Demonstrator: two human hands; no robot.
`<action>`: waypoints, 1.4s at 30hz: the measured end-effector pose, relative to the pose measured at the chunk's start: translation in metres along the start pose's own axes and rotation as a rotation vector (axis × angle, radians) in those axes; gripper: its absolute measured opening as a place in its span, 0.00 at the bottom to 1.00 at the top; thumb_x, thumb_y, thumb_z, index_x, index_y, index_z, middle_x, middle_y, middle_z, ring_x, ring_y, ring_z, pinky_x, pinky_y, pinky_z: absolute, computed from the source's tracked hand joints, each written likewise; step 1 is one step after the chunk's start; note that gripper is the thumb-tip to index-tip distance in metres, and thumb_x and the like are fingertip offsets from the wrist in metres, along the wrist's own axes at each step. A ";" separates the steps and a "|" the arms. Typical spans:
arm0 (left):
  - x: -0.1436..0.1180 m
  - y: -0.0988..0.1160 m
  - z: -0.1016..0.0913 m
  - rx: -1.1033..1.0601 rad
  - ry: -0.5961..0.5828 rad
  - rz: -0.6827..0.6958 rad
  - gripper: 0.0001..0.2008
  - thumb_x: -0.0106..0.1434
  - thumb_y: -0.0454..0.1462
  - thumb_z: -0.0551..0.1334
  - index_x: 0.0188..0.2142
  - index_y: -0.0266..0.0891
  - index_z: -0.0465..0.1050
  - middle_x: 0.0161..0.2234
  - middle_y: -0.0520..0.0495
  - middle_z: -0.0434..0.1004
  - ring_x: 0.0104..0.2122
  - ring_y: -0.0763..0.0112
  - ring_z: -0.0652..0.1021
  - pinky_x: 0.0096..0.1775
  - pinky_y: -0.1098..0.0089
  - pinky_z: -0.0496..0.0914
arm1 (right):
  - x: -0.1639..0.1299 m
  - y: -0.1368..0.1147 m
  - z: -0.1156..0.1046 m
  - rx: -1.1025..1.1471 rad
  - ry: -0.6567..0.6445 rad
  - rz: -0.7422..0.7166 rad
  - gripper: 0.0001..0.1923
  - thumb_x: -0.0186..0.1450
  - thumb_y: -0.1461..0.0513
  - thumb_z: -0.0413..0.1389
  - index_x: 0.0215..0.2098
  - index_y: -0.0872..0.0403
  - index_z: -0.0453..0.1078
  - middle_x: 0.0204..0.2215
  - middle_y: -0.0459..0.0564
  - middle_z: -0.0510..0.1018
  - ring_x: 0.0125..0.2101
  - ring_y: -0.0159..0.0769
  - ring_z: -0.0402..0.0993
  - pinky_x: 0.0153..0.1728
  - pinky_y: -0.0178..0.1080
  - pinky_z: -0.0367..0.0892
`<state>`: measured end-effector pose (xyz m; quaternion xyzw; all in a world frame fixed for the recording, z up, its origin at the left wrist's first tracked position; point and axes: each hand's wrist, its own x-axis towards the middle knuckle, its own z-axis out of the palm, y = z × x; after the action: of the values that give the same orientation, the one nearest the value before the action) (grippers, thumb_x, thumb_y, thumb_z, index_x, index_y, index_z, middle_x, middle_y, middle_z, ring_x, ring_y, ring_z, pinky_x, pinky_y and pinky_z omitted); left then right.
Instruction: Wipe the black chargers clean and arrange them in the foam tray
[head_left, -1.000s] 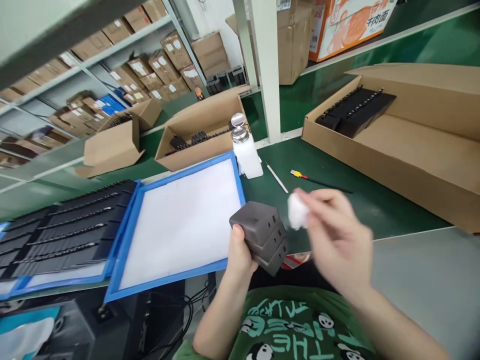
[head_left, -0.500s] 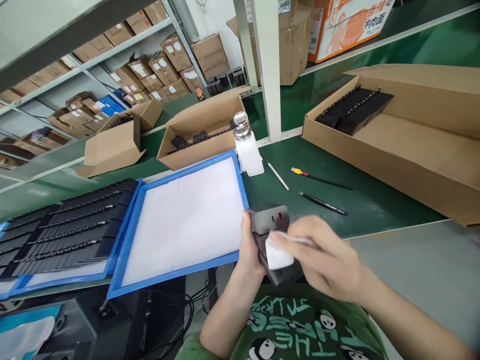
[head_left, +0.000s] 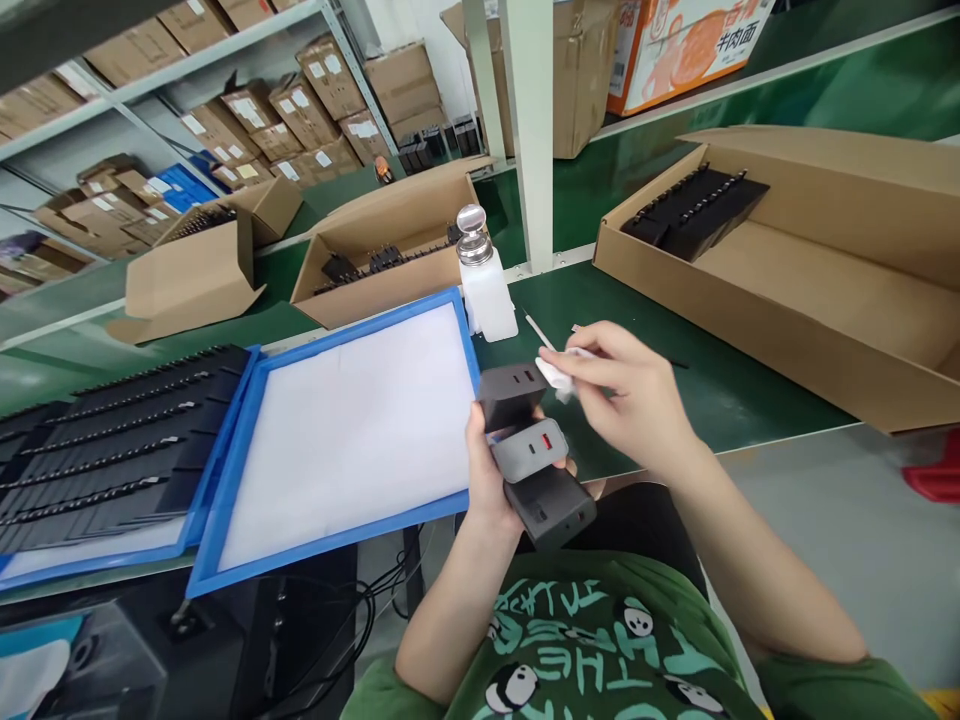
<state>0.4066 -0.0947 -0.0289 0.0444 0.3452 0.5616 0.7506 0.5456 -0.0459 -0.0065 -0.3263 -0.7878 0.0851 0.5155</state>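
Note:
My left hand [head_left: 484, 470] holds a fanned stack of three dark grey charger blocks [head_left: 529, 455] over the near edge of the green bench, their port faces turned up. My right hand [head_left: 630, 400] pinches a small white wipe [head_left: 556, 372] and presses it against the right end of the top block. A white dispenser bottle [head_left: 487, 285] with a metal cap stands just behind the hands, at the corner of a blue-framed white tray [head_left: 341, 430].
A second blue tray [head_left: 112, 440] at the left carries rows of black parts. Open cardboard boxes [head_left: 795, 260] with black parts lie at the right and at the back [head_left: 382, 265]. A white post [head_left: 529, 130] rises behind the bottle. A thin white stick [head_left: 537, 328] lies on the bench.
My left hand has fanned the blocks apart and raised them. My right hand with the wipe moved from the lower blocks up to the top one, covering the tools on the bench.

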 end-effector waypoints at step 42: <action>0.011 0.012 0.084 1.071 -0.336 0.765 0.26 0.41 0.33 0.79 0.42 0.41 0.81 0.38 0.45 0.81 0.38 0.58 0.77 0.41 0.68 0.69 | -0.069 0.002 -0.023 0.670 0.168 0.652 0.39 0.61 0.50 0.66 0.64 0.43 0.53 0.53 0.56 0.74 0.50 0.42 0.77 0.50 0.47 0.77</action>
<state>0.4459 -0.0534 0.0356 0.6156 0.4144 0.5248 0.4169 0.5840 -0.0900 -0.0490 -0.3782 -0.5289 0.4652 0.6008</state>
